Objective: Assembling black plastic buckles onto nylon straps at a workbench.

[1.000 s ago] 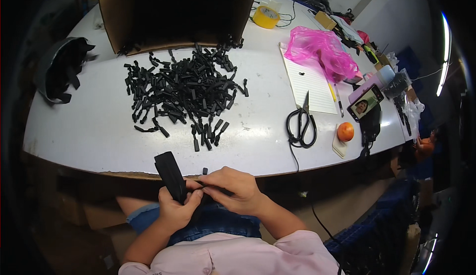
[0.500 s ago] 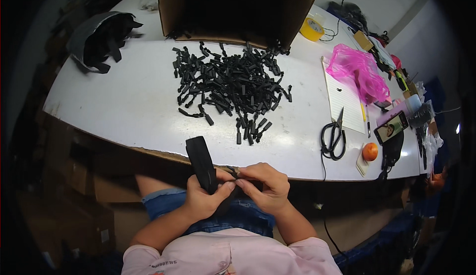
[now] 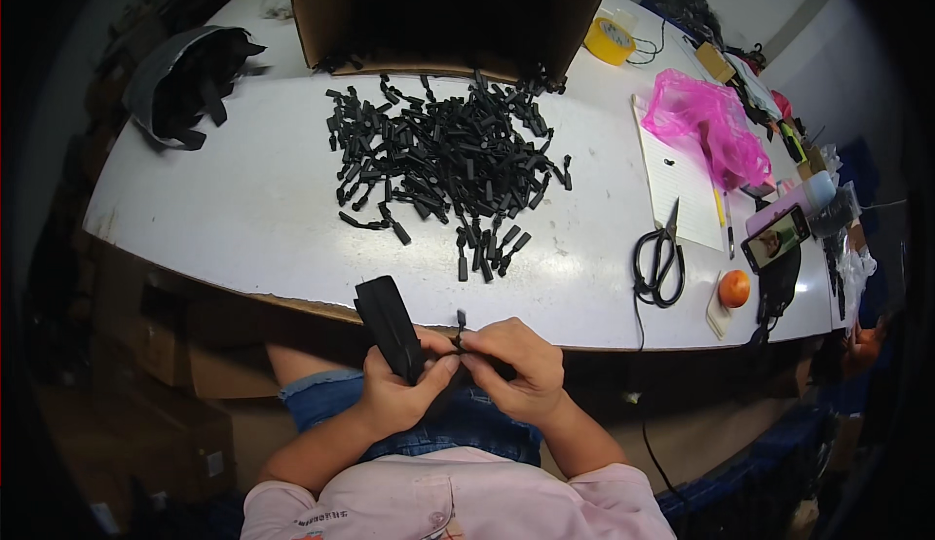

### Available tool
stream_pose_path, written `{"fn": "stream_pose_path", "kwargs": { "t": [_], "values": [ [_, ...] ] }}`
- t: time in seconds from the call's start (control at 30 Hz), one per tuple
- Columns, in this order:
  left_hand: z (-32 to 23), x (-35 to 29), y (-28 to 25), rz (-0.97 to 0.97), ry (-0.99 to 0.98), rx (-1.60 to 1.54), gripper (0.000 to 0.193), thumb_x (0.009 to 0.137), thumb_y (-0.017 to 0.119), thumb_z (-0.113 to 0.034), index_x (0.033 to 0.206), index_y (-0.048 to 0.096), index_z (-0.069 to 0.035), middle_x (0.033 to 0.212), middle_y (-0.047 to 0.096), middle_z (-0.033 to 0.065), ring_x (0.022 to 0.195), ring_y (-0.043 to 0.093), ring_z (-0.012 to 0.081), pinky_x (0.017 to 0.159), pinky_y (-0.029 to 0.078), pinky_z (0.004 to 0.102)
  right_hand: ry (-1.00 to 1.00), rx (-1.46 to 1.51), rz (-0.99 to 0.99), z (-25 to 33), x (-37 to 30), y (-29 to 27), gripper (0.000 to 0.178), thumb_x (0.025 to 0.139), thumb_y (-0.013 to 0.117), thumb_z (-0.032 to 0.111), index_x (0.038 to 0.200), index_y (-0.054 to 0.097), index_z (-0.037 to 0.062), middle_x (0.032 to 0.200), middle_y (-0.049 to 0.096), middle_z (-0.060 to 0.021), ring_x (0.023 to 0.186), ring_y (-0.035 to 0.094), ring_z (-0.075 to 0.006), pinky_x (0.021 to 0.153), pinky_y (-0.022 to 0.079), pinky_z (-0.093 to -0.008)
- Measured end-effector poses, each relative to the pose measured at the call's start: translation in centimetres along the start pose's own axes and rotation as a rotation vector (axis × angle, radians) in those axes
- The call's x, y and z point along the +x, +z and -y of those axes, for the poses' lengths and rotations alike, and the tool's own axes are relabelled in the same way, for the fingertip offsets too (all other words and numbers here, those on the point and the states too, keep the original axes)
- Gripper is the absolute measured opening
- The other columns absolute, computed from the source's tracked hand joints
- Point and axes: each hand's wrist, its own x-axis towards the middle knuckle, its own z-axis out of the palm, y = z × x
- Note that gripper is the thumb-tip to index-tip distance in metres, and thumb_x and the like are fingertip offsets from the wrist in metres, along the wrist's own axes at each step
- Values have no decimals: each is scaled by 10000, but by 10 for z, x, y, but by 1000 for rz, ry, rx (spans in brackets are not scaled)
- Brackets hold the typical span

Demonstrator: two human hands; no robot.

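My left hand [image 3: 394,399] is closed round a flat bundle of black fabric strips [image 3: 386,318] that stands up above the thumb. Its thumb and fingertip meet my right hand [image 3: 524,370] at the table's front edge. Between the right thumb and forefinger I pinch a small black zipper pull [image 3: 462,318], its flat tab pointing up and away from me. Where the pull meets the strips is hidden by my fingertips. Beyond my hands a heap of similar black zipper pulls [image 3: 453,150] lies spread on the white table [image 3: 263,219].
An open cardboard box [image 3: 304,14] lies behind the heap. Far left is a grey bag [image 3: 146,102] of black strips. On the right are black scissors [image 3: 660,262], lined paper [image 3: 682,194], a pink plastic bag [image 3: 716,131], yellow tape [image 3: 609,43], an orange fruit [image 3: 733,289] and a phone [image 3: 776,238].
The pull's tab now sticks up above my fingertips, where before only a small dark piece showed. My hands have stayed together, and the view has shifted slightly.
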Motion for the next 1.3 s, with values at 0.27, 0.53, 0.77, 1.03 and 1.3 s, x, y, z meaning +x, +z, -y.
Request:
{"fn": "stream_pose_path", "kwargs": {
  "t": [0.27, 0.53, 0.77, 1.03, 1.3],
  "values": [
    [2, 5, 2, 0, 72, -40, 177, 755, 581, -52, 918, 535, -1, 827, 547, 43, 733, 515, 77, 664, 417, 206, 378, 288, -136, 1, -18, 15, 106, 706, 604, -22, 797, 550, -29, 730, 538, -77, 589, 534, -91, 540, 441, -185],
    [-11, 3, 7, 38, -193, -216, 161, 739, 567, -32, 891, 533, 6, 778, 509, 52, 484, 456, 52, 410, 345, 159, 555, 638, -139, 1, -24, 11, 53, 763, 554, 12, 807, 534, -11, 713, 509, -21, 568, 468, -42, 488, 366, -163],
    [0, -1, 6, -44, -124, -215, 210, 713, 594, -65, 866, 478, 18, 754, 480, 73, 432, 399, 53, 344, 322, 159, 517, 683, -98, -6, -29, 17, 80, 757, 567, 16, 827, 532, 1, 767, 502, -19, 663, 468, -48, 553, 379, -174],
    [-4, 1, 9, 24, -155, -256, 190, 711, 590, -66, 853, 503, 25, 764, 474, 71, 451, 394, 53, 332, 318, 158, 758, 925, 108, -10, -23, 2, 49, 759, 553, 22, 776, 507, 19, 678, 480, 26, 575, 416, -16, 488, 330, -157],
    [-5, 2, 9, -7, -86, -179, 154, 732, 552, -50, 862, 505, 17, 782, 464, 72, 456, 395, 49, 346, 311, 149, 490, 506, -23, 0, -20, 11, 64, 792, 530, 64, 785, 491, 14, 637, 448, 31, 515, 354, -12, 449, 291, -162]
  ]
}}
